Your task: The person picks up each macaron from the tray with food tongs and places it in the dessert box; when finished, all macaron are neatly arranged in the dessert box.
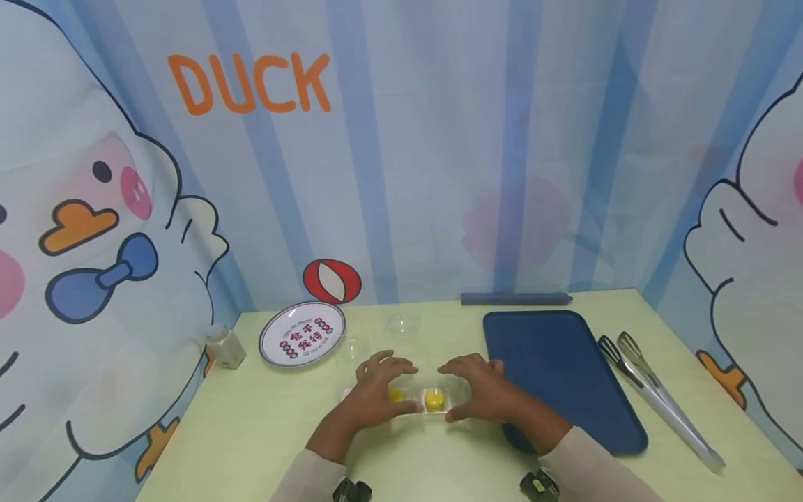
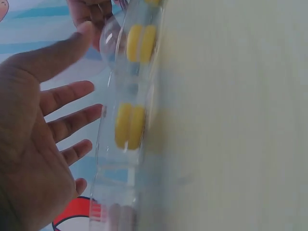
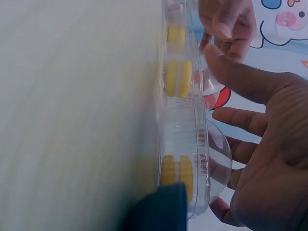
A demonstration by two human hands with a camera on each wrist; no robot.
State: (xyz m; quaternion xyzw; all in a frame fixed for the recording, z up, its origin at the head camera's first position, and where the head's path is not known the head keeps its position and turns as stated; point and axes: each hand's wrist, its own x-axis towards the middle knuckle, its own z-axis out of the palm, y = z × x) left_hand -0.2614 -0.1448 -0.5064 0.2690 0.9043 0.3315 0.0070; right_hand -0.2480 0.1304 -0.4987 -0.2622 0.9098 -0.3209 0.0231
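Note:
A long transparent plastic tray (image 1: 410,408) holds several macarons in a row. One yellow macaron (image 1: 434,399) shows between the hands; a second yellow macaron (image 2: 130,126) is partly covered by the left hand in the head view. A pale pinkish macaron (image 2: 120,219) sits at one end. My left hand (image 1: 381,392) is beside the tray's left part, fingers spread and bent toward the other hand. My right hand (image 1: 486,390) curves over the tray's right end, with a transparent dome (image 3: 220,154) by its fingers. Neither hand visibly grips anything.
A patterned plate (image 1: 301,335) lies at the back left, beside a small shaker (image 1: 226,346). Two transparent plastic pieces (image 1: 401,325) are behind the hands. A dark blue tray (image 1: 558,376) lies under the right forearm, with metal tongs (image 1: 665,404) to its right and a blue-grey rod (image 1: 516,299) behind.

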